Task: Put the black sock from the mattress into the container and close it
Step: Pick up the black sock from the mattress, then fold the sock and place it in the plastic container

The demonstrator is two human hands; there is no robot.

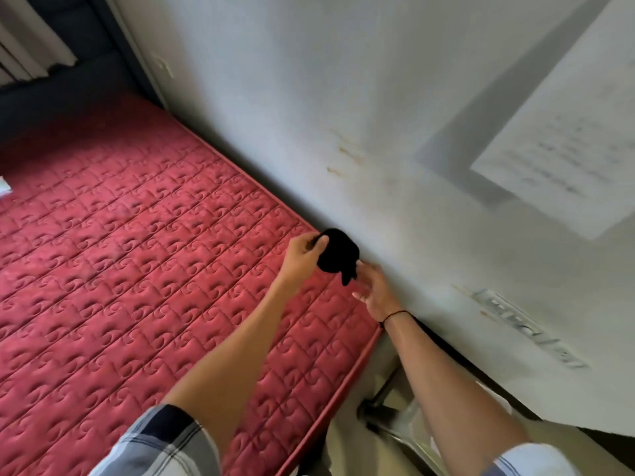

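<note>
A bunched black sock (338, 257) hangs just above the far right edge of the red quilted mattress (137, 255), close to the white wall. My left hand (304, 257) grips the sock from the left side. My right hand (372, 292) is under and to the right of it, fingers spread, touching its dangling end. A clear plastic container (409, 427) shows partly at the bottom right, on the floor beside the mattress, below my right forearm; whether it has a lid on I cannot tell.
The white wall (378, 132) runs along the mattress's right side, with a paper sheet (563, 159) stuck on it. A dark headboard (68, 87) and curtains stand at the far left. A small white object (5, 188) lies at the mattress's left edge.
</note>
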